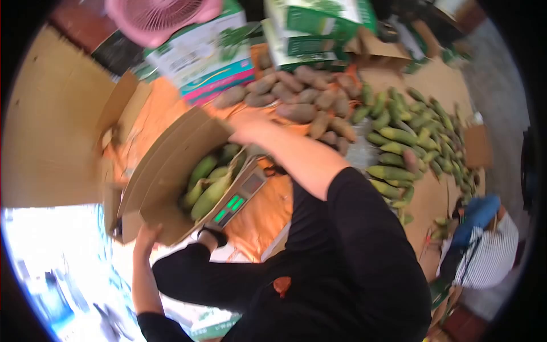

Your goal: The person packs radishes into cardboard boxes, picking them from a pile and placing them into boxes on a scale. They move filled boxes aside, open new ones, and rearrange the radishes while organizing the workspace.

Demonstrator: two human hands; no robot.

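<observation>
Two bare hands are at an open cardboard box (pixel 162 159), which sits just left of the middle of the scene with long green vegetables (pixel 211 196) lying loose inside. The left hand (pixel 148 235) has its fingers curled on the box's near left corner, and I'd call that a closed grip. The right hand (pixel 248 126) reaches across to the far right edge; it is blurred, so I cannot tell whether its fingers are closed on the cardboard or only resting against it.

A scale (pixel 253 182) shows along the box's right side, its digits lit green but too smeared to read. How squarely the box sits on the platform is hidden from me. If it is off-centre, or if either hand is bearing on it, the reading could come out wrong. The tall flaps look thin to me; a hard pull on one might bend it and tip the vegetables toward the near side, onto the orange sheet (pixel 259 222).

Farther off lie brown tubers (pixel 299 111), and to the right a loose heap of green produce (pixel 399 134). An elbow swung wide could knock some of that rolling. Another person in a striped top (pixel 493 253) is at the near right.
</observation>
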